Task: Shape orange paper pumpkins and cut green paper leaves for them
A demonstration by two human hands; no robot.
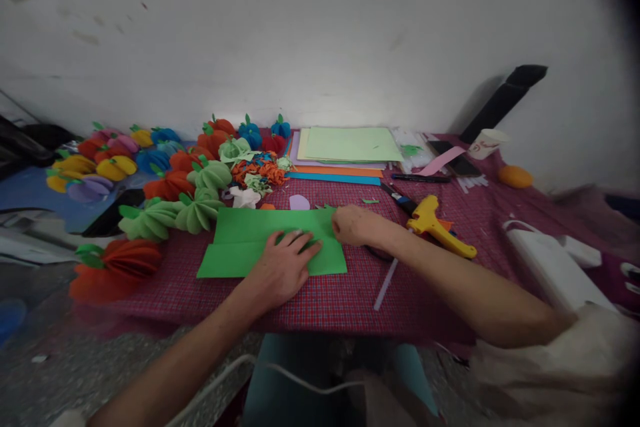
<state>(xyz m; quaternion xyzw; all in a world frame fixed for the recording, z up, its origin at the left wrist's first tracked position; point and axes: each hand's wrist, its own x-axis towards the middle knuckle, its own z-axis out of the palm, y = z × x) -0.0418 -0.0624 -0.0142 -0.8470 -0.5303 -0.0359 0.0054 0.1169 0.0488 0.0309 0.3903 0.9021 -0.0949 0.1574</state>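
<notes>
A bright green sheet of paper (240,230) with a crease across it lies flat near the table's front edge. Over its middle rests my left hand (284,268), fingers spread and pressed down on the sheet. My right hand (356,225) is closed at the sheet's upper right edge; whatever its curled fingers hold, if anything, is hidden. Just right of that hand lies a yellow glue gun (434,223) with a translucent glue stick (386,285) at its near side. A lilac paper piece (299,202) sits just beyond the green sheet.
Many colourful paper pumpkins (167,185) crowd the left side. Paper scraps (260,170) are heaped behind the green sheet, next to stacked coloured paper (353,145). Rightward are a black pen (421,178), a paper cup (487,143), an orange fruit-like object (515,177) and a white box (555,267).
</notes>
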